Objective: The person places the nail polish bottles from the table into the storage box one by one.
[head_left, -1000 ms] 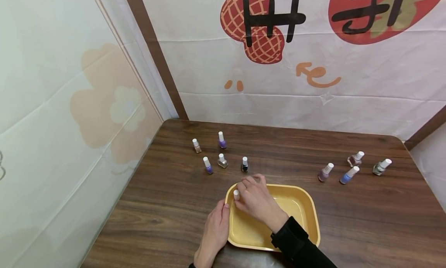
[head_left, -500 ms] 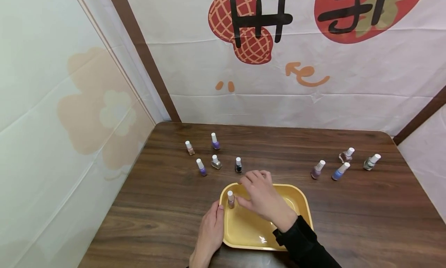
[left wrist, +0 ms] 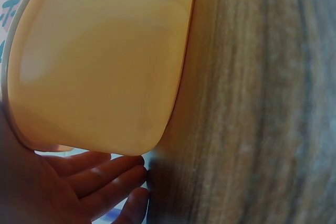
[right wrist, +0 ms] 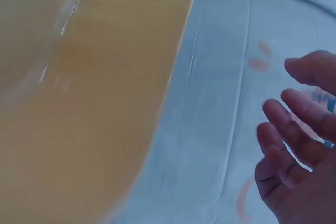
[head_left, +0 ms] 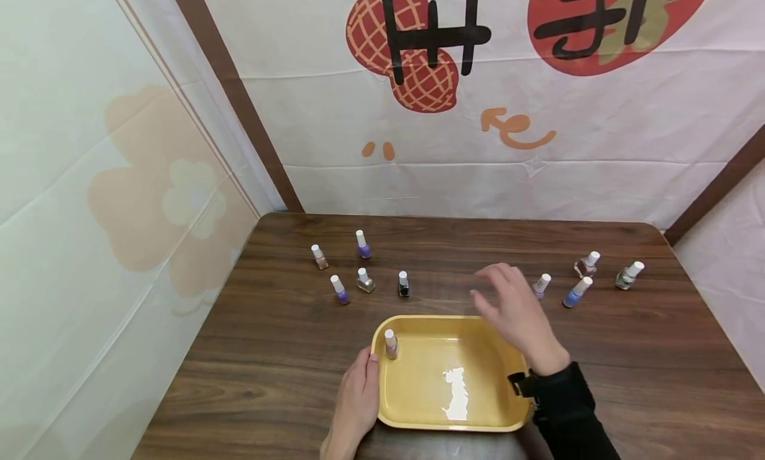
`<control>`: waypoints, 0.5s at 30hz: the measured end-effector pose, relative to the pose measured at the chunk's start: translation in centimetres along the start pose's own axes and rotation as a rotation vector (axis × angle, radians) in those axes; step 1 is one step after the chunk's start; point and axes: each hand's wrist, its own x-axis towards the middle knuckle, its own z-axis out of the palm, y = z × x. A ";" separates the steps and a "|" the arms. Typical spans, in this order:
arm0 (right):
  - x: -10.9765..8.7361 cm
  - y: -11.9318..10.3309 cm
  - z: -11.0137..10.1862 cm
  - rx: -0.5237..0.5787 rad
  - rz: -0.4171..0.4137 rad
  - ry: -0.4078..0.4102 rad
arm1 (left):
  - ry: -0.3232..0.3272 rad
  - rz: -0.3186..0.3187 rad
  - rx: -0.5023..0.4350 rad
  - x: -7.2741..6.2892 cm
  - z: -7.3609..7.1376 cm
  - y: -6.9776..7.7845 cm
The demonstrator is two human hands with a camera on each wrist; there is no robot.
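Observation:
My left hand (head_left: pixel 356 393) holds the left rim of a yellow plastic tray (head_left: pixel 454 428), thumb at the edge. Its fingers (left wrist: pixel 105 182) lie along the tray's outer side in the left wrist view. Inside, by the left wall, a pinkish nail polish bottle (head_left: pixel 391 344) with a white cap stands upright. My right hand (head_left: pixel 518 307) is above the tray's far right corner, fingers spread and holding nothing. Just beyond it is a purple nail polish bottle (head_left: pixel 540 286), partly covered by the hand. A blue nail polish bottle (head_left: pixel 577 292) stands to its right.
Behind these stand a brownish bottle (head_left: pixel 586 265) and a grey-green bottle (head_left: pixel 629 275). At the back left are several more bottles, including a black one (head_left: pixel 404 285) and a silvery one (head_left: pixel 366 281). A printed cloth (head_left: pixel 335 188) hangs behind the wooden table (head_left: pixel 269 354).
My right hand has let go of the pinkish nail polish bottle inside the tray and moved right, toward the purple bottle. My left hand stays at the tray's rim. The head view has shifted slightly.

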 end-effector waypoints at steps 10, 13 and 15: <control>-1.5 4.5 -3.0 0.028 0.259 0.252 | -0.010 0.000 0.005 0.1 0.0 -0.2; -2.1 5.5 -3.1 0.028 0.367 0.266 | -0.007 0.000 0.006 0.1 0.1 -0.2; -2.6 6.1 -2.9 0.047 0.463 0.268 | -0.006 -0.001 0.008 0.0 0.1 -0.3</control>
